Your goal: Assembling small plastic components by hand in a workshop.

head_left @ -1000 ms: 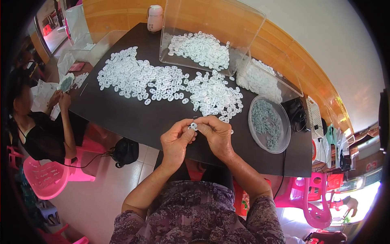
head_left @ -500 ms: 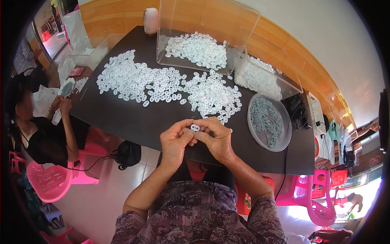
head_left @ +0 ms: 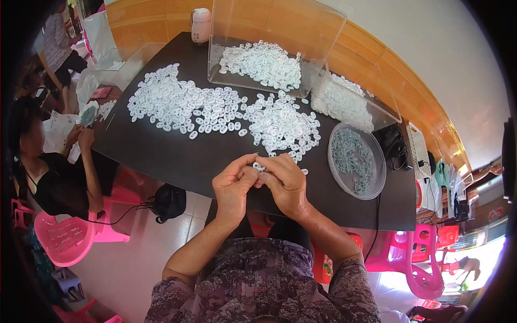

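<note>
Near the front edge of the dark table, my left hand [head_left: 233, 189] and my right hand [head_left: 286, 185] meet with fingers closed. Between their fingertips they pinch a small white oval plastic piece with two holes [head_left: 258, 167], partly covered by the thumbs. Just beyond my hands spreads a pile of similar white oval pieces [head_left: 280, 124]. A larger pile of them [head_left: 177, 102] lies farther left. To the right of my right hand sits a round clear tub [head_left: 381, 180] holding many small grey-green pieces [head_left: 353, 161].
Clear plastic bins [head_left: 215, 72] with more white pieces stand at the back of the dark table [head_left: 161, 153]. A pink-white bottle [head_left: 201, 26] is beside them. Black cables [head_left: 397, 153] lie at the right. A seated co-worker [head_left: 59, 172] works at the left, near a pink chair [head_left: 64, 237].
The white piece has tilted between my fingers, and my right thumb has shifted upward over it. Another person has come into view standing at the far upper left.
</note>
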`<state>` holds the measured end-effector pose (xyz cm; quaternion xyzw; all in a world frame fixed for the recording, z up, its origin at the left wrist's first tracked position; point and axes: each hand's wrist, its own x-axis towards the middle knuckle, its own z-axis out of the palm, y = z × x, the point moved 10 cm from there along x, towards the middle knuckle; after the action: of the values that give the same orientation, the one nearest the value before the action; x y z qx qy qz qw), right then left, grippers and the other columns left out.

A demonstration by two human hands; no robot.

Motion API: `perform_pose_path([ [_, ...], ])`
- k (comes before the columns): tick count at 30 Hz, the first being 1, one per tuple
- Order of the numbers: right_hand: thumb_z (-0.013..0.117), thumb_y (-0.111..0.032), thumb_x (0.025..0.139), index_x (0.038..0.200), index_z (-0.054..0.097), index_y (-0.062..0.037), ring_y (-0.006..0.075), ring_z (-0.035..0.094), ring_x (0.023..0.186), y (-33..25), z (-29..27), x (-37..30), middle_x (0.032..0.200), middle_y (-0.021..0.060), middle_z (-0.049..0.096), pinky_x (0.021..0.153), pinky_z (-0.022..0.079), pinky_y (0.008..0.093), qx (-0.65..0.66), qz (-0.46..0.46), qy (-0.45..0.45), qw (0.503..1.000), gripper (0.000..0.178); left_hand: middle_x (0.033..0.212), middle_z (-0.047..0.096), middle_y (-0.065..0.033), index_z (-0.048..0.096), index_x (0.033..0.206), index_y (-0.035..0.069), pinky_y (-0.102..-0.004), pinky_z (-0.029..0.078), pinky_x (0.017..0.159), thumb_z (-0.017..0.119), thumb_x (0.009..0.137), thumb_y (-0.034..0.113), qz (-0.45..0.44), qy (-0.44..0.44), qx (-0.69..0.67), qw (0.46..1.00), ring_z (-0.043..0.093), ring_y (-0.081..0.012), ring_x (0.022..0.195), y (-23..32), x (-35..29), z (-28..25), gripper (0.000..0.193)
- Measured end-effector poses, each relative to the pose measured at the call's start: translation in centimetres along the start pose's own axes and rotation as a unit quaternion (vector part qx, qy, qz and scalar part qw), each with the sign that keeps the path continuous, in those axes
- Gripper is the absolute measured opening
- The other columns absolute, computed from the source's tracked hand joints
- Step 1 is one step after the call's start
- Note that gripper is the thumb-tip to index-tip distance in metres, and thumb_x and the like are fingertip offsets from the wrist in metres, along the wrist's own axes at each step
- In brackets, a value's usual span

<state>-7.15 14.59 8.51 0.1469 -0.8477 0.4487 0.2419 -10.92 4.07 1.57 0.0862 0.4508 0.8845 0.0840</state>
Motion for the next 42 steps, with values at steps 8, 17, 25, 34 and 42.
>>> perform_pose_path([
  [8, 0.066, 0.005, 0.073, 0.108, 0.064, -0.001, 0.019, 0.055, 0.075, 0.1, 0.1, -0.1, 0.09, 0.0088, 0.063, 0.068, 0.044, 0.0293, -0.013, -0.008, 0.026, 1.0, 0.036, 0.079, 0.061, -0.0056, 0.06, 0.11, -0.008, -0.0237, 0.048, 0.065, 0.057, 0.086, -0.004, 0.026, 0.024, -0.011, 0.999, 0.056, -0.0108, 0.065, 0.3, -0.3, -0.5, 0.024],
  [17, 0.067, 0.006, 0.07, 0.109, 0.063, -0.001, 0.0176, 0.054, 0.074, -0.1, 0.5, 0.2, 0.091, 0.0082, 0.062, 0.064, 0.044, 0.0277, -0.006, -0.012, 0.002, 1.0, 0.04, 0.081, 0.063, -0.0064, 0.06, 0.109, -0.01, -0.0216, 0.048, 0.066, 0.055, 0.088, -0.004, -0.019, 0.039, -0.025, 0.999, 0.057, -0.0087, 0.068, -0.1, -0.2, -0.7, 0.022],
  [25, 0.068, 0.006, 0.067, 0.107, 0.063, 0.0024, 0.0189, 0.053, 0.07, -1.5, 0.3, 0.2, 0.085, 0.0091, 0.062, 0.062, 0.044, 0.029, -0.039, -0.056, 0.029, 0.997, 0.04, 0.088, 0.065, -0.0092, 0.061, 0.104, -0.01, -0.0214, 0.049, 0.07, 0.055, 0.087, -0.004, -0.005, 0.073, -0.039, 0.997, 0.06, -0.0096, 0.075, 0.3, -0.8, -0.8, 0.019],
  [34, 0.068, 0.007, 0.067, 0.103, 0.064, 0.0029, 0.0197, 0.054, 0.068, -1.1, -0.2, -0.3, 0.081, 0.0093, 0.063, 0.062, 0.044, 0.0297, -0.03, -0.079, 0.05, 0.995, 0.037, 0.083, 0.064, -0.0093, 0.061, 0.104, -0.01, -0.0221, 0.049, 0.066, 0.056, 0.087, -0.002, -0.024, 0.027, -0.015, 0.999, 0.058, -0.0107, 0.069, -0.2, -0.5, -0.5, 0.019],
  [42, 0.068, 0.007, 0.067, 0.104, 0.064, 0.0018, 0.0195, 0.055, 0.069, -1.2, -0.3, -0.4, 0.081, 0.0081, 0.063, 0.063, 0.044, 0.0294, -0.022, -0.06, 0.075, 0.995, 0.037, 0.087, 0.064, -0.0087, 0.061, 0.106, -0.01, -0.0217, 0.048, 0.068, 0.057, 0.089, 0.0, -0.004, 0.044, -0.024, 0.999, 0.058, -0.0097, 0.072, 0.5, -0.9, -0.3, 0.02],
])
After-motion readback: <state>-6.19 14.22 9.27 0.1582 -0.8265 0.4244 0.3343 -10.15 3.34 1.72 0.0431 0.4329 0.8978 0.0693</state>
